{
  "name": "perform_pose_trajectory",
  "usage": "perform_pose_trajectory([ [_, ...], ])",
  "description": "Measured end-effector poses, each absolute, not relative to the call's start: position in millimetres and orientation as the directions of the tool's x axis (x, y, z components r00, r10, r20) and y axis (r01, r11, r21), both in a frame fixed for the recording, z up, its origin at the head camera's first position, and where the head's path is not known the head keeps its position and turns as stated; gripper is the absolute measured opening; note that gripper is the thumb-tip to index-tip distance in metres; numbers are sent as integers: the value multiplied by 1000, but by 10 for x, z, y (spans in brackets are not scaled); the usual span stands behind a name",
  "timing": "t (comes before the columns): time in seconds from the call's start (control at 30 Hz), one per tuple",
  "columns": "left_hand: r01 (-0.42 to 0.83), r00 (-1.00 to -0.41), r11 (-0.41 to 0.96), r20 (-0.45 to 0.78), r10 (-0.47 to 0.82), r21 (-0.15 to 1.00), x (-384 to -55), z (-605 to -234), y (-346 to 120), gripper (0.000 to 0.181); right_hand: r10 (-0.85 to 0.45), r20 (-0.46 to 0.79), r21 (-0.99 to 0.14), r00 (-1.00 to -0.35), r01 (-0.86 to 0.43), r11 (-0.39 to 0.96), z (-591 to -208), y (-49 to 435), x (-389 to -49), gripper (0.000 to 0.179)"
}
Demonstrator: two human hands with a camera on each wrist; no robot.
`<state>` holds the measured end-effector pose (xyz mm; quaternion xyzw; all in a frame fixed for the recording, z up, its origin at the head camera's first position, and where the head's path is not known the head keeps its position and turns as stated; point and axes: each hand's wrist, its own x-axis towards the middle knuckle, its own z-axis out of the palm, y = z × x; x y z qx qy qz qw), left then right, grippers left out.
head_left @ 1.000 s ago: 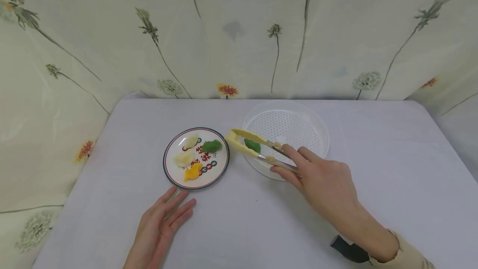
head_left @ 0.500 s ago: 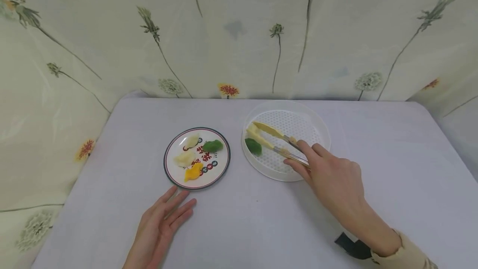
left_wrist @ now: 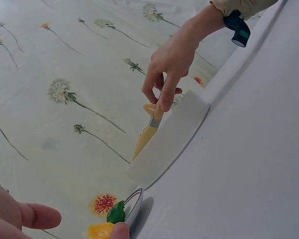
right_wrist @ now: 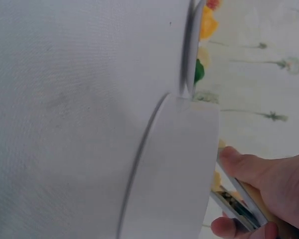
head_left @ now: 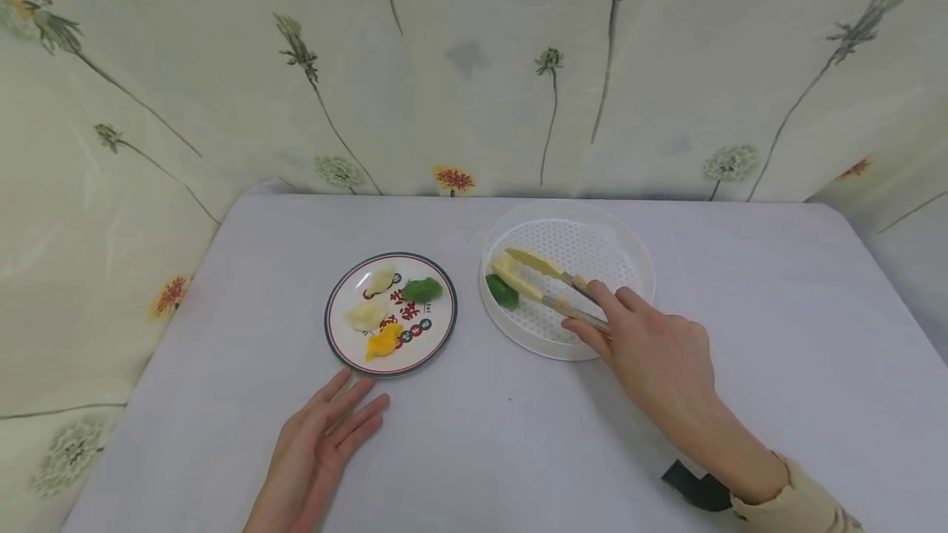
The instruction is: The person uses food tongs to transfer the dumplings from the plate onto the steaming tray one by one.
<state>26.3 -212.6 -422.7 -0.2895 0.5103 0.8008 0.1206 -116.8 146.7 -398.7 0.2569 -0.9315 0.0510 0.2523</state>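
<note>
My right hand [head_left: 655, 352] grips tongs [head_left: 544, 270] with yellow tips and metal arms, thumb on one arm and fingers on the other. The tongs' tips are apart and low over a round white tray [head_left: 640, 270] with a perforated bottom. A green dumpling-shaped piece [head_left: 503, 291] lies inside the tray at its left, close beside the nearer tip. My left hand [head_left: 318, 442] has its fingers extended, fingertips right at the near rim of a round plate [head_left: 348, 356]. On that plate are a green piece [head_left: 421, 290], a yellow piece [head_left: 384, 340] and two pale pieces [head_left: 367, 316].
The tray and plate stand side by side on a table with a white cloth [head_left: 474, 451]. Behind them hangs a curtain [head_left: 481, 89] printed with dandelions. The tray's side wall [right_wrist: 169, 164] rises in the right wrist view, partly hiding the tongs.
My right hand has moved the tongs rightward, from between plate and tray to over the tray, and the tips have then shifted slightly. The left hand and the pieces have stayed put.
</note>
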Motion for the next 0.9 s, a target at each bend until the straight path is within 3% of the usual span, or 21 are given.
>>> perform_pose_trajectory([
  [0.43,-486,-802,-454,-588,-107,746,266,-4218,-2109,69,-431,487,14,-760,-486,874,-3836,1400,-1099,83],
  [0.9,-485,-801,-451,-588,-114,749,254,-4232,-2109,69,-483,477,13,-734,-544,839,-3837,1224,-983,83],
])
